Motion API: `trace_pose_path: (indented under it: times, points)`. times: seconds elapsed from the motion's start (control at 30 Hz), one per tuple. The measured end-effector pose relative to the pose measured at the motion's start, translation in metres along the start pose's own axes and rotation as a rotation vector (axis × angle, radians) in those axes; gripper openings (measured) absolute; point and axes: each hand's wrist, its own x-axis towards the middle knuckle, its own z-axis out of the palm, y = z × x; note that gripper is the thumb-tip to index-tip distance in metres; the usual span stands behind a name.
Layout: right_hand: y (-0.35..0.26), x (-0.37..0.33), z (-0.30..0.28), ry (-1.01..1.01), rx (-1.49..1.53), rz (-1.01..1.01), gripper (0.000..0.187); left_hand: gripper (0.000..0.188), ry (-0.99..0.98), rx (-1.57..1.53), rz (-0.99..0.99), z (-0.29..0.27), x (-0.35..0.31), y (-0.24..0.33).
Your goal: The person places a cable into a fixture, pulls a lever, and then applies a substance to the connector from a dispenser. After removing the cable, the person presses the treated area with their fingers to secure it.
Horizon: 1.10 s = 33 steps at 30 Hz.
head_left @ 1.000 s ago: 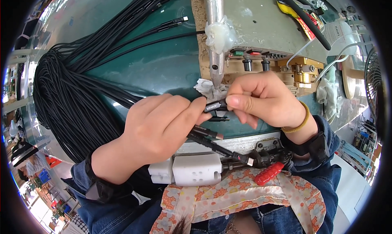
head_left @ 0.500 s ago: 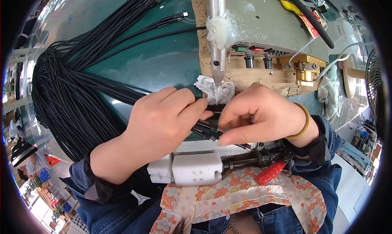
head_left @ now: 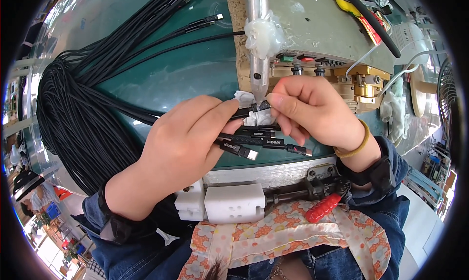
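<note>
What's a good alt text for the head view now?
A person's left hand and right hand hold a black cable end near a pointed metal rod, above a green table; a looped bundle of black cables lies at left.

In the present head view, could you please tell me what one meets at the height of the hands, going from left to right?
Coil of black cables → left hand → held black cable end → right hand → pale crumpled cloth → dark round fan.
</note>
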Motion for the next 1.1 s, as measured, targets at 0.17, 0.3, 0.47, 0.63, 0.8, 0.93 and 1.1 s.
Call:
trace_pose_path:
  times: [0.17, 0.3, 0.47, 0.63, 0.8, 0.93, 1.1]
  points:
    - [0.0, -0.001, -0.001, -0.028, 0.034, 0.021, 0.024, 0.023, 0.015, -0.005, 0.007, -0.001, -0.001, 0.0]
    - [0.0, -0.007, 0.003, 0.009, -0.074, -0.029, 0.019, 0.023, 0.008, -0.013, 0.01, -0.002, -0.001, 0.0]
    - [0.013, 0.004, -0.004, 0.213, -0.942, -0.944, 0.013, 0.024, 0.015, 0.009, -0.021, -0.001, -0.003, 0.001]
    - [0.015, 0.001, -0.002, 0.302, -1.033, -1.01, 0.013, 0.025, 0.052, 0.037, 0.032, 0.0, -0.002, -0.001]
    - [0.001, -0.01, 0.0, -0.019, -0.394, -0.342, 0.017, 0.031, 0.046, 0.084, 0.148, -0.005, -0.005, 0.0]
    - [-0.004, -0.012, 0.003, -0.129, -0.13, -0.054, 0.022, 0.035, -0.057, 0.076, 0.164, -0.011, -0.008, 0.0]
    - [-0.016, -0.018, -0.002, -0.193, -0.125, 0.041, 0.028, 0.036, -0.046, 0.007, 0.16, -0.008, -0.004, 0.001]
